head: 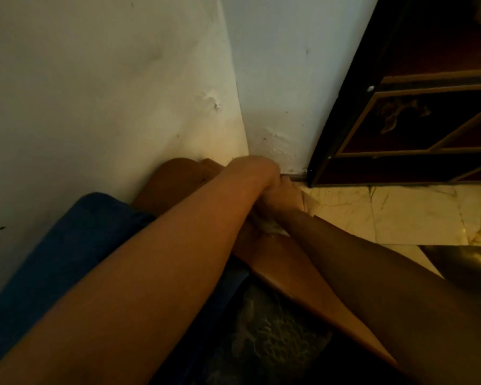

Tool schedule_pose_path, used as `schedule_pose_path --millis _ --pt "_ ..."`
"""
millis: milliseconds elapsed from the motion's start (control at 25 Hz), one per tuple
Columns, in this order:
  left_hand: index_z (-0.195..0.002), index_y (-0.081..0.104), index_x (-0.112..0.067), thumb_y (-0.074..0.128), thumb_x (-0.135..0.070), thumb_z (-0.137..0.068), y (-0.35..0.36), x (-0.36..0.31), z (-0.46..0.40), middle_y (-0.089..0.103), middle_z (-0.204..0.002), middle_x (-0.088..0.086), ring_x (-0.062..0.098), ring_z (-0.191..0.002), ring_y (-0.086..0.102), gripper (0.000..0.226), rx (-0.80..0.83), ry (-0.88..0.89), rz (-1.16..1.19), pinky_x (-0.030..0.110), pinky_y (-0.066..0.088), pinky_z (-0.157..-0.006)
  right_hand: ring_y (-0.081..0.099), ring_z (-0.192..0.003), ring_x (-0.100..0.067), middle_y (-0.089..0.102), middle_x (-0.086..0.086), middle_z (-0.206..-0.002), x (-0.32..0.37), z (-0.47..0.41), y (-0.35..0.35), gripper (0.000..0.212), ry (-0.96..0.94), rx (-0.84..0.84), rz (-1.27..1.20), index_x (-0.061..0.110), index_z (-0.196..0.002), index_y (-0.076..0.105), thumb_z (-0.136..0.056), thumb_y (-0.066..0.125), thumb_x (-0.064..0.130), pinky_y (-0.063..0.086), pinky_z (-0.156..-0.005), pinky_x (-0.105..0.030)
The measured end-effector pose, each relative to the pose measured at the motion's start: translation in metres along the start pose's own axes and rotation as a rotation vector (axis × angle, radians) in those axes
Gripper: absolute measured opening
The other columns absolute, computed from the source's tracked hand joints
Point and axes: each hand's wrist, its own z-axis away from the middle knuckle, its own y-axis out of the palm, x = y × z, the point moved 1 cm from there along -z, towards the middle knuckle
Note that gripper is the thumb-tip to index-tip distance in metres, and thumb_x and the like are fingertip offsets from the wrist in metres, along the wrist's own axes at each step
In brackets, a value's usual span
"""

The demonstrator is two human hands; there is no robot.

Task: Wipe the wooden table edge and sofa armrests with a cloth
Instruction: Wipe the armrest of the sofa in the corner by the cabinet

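The sofa's wooden armrest (297, 270) runs from the wall corner toward the lower right, brown and glossy. Both of my arms reach along it to its far end. My right hand (288, 194) presses on a pale cloth (271, 226), which bunches on the armrest and shows again as a corner beside the hand. My left hand (264, 176) is bent down at the wrist right against the right hand; its fingers are hidden. The rounded back end of the wood frame (175, 182) sits against the wall.
A blue sofa cushion (75, 240) lies left of the armrest, with a dark lace-patterned cover (264, 337) below it. White walls (122, 93) meet in a corner just beyond my hands. A dark wooden cabinet (417, 129) stands at right on a pale marble floor (386, 215).
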Motion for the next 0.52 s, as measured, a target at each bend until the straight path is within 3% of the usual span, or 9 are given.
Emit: schedule_pose_path --millis 80,160,200,280,360,440,520 --pt "-0.125 0.063 -0.018 0.058 -0.030 -0.095 0.002 0.008 0.014 0.061 -0.122 0.010 0.029 -0.110 0.060 0.032 0.079 0.107 -0.048 0.042 0.048 -0.097 0.044 -0.137 -0.038 0.047 -0.010 -0.154 -0.009 0.014 -0.007 0.069 -0.137 0.004 0.144 0.030 -0.151 0.045 -0.092 0.055 0.066 0.039 -0.110 -0.055" --pt "-0.104 0.061 -0.027 0.057 -0.042 -0.096 0.009 0.025 0.027 0.056 -0.107 0.002 0.020 -0.095 0.059 0.018 0.178 0.237 -0.188 0.035 0.050 -0.084 0.041 -0.139 -0.037 0.040 -0.003 -0.162 -0.037 0.026 -0.009 0.085 -0.119 0.024 0.117 0.041 -0.158 0.030 -0.085 0.033 0.083 0.039 -0.111 -0.056" --pt "-0.100 0.057 -0.027 0.056 -0.045 -0.096 0.010 0.035 0.032 0.056 -0.107 0.001 0.015 -0.089 0.057 0.018 0.194 0.298 -0.212 0.028 0.046 -0.074 0.045 -0.136 -0.039 0.043 -0.003 -0.159 -0.054 0.030 -0.006 0.089 -0.081 0.031 0.123 0.043 -0.157 0.032 -0.082 0.023 0.088 0.041 -0.109 -0.056" --pt "-0.109 0.059 -0.023 0.052 -0.050 -0.097 0.007 0.054 0.031 0.060 -0.113 0.001 0.017 -0.095 0.058 0.031 0.111 0.408 -0.220 0.028 0.043 -0.073 0.051 -0.129 -0.041 0.050 -0.006 -0.153 -0.076 0.028 -0.006 0.095 0.003 0.023 0.133 0.039 -0.154 0.042 -0.081 0.010 0.092 0.044 -0.105 -0.056" --pt "-0.113 0.061 -0.024 0.045 -0.054 -0.098 0.014 0.059 0.021 0.062 -0.113 -0.001 0.020 -0.099 0.059 0.037 -0.013 0.486 -0.342 0.035 0.048 -0.082 0.054 -0.123 -0.043 0.056 -0.008 -0.145 -0.077 0.020 -0.004 0.092 0.076 -0.019 0.126 0.031 -0.148 0.050 -0.086 0.013 0.089 0.045 -0.097 -0.054" --pt "-0.092 0.064 -0.024 0.039 -0.051 -0.097 0.027 0.058 0.001 0.066 -0.096 -0.002 0.019 -0.082 0.060 0.037 -0.107 0.547 -0.408 0.036 0.050 -0.075 0.057 -0.114 -0.043 0.064 -0.010 -0.133 -0.074 0.017 0.006 0.084 0.063 -0.114 0.161 0.026 -0.141 0.054 -0.090 0.019 0.083 0.045 -0.086 -0.051" --pt "-0.071 0.061 -0.025 0.035 -0.048 -0.094 0.031 0.059 -0.005 0.064 -0.075 -0.003 0.018 -0.065 0.058 0.041 -0.207 0.606 -0.423 0.036 0.050 -0.067 0.059 -0.111 -0.042 0.067 -0.011 -0.128 -0.072 0.020 0.011 0.083 0.041 -0.165 0.169 0.024 -0.139 0.055 -0.090 0.018 0.081 0.047 -0.084 -0.051"
